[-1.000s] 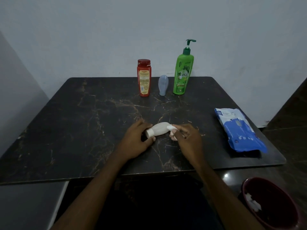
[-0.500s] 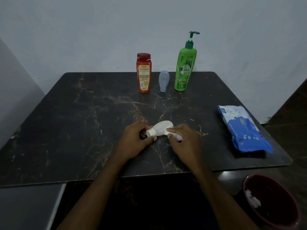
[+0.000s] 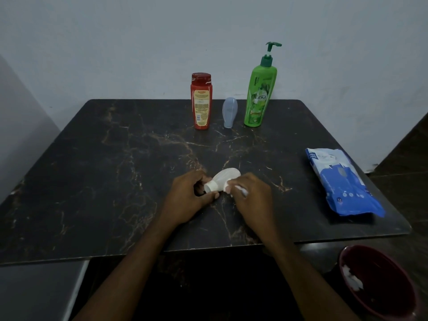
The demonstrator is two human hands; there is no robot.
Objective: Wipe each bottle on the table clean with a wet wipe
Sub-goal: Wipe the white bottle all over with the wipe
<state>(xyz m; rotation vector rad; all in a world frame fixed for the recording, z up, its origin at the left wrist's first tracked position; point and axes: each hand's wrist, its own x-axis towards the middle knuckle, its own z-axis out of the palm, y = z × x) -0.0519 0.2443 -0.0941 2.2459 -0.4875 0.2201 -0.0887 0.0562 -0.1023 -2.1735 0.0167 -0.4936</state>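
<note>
- Four bottles stand or lie on one dark, veined marble worktop (image 3: 92, 170). Three are upright at the far edge: a flat red bottle (image 3: 201, 101), a small rounded grey-blue bottle (image 3: 229, 112) and a tall green pump bottle (image 3: 260, 96).
- The fourth, a smooth white bottle (image 3: 225, 178), lies near the front middle.
- Of the two hands, the left hand (image 3: 192, 195) curls round its cap end and the right hand (image 3: 252, 193) pinches one crumpled wet wipe (image 3: 240, 192) against its body.
- One glossy blue wipe pack (image 3: 342, 181) lies at the right.

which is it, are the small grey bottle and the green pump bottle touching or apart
Apart. The head view shows a strip of dark table between the small grey bottle and the green pump bottle, from base to top.
</note>
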